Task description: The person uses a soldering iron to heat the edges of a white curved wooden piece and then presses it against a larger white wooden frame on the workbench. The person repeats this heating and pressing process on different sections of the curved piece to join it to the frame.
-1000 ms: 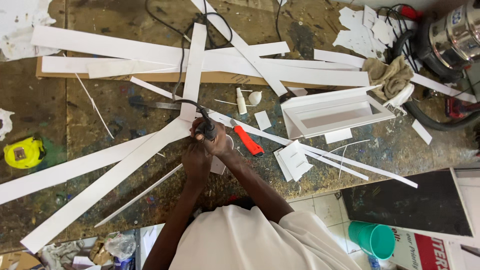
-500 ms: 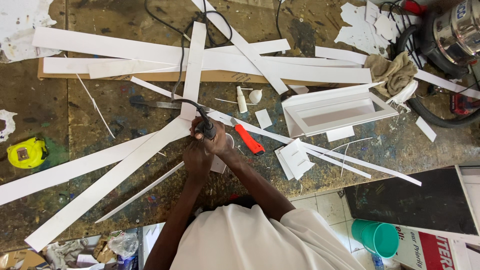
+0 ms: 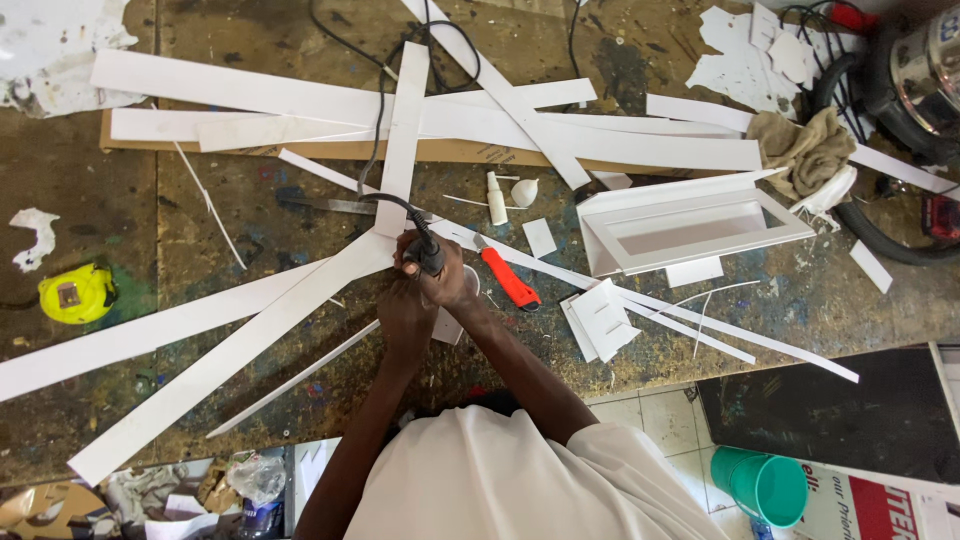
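While both hands meet near the middle of the bench (image 3: 200, 200), a small black corded tool (image 3: 428, 255) sits clasped between them. The right hand (image 3: 450, 283) wraps its body, fingers closed around it; the left hand (image 3: 405, 300) presses in beside it, closed too, though whether it grips the tool or only steadies it I cannot tell. Its black cord (image 3: 375, 160) runs toward the far edge. Just beside the right hand lies a red-handled cutter (image 3: 508, 280). Long white strips (image 3: 230, 340) fan toward the near left corner, and a yellow tape measure (image 3: 78, 292) rests by the left edge.
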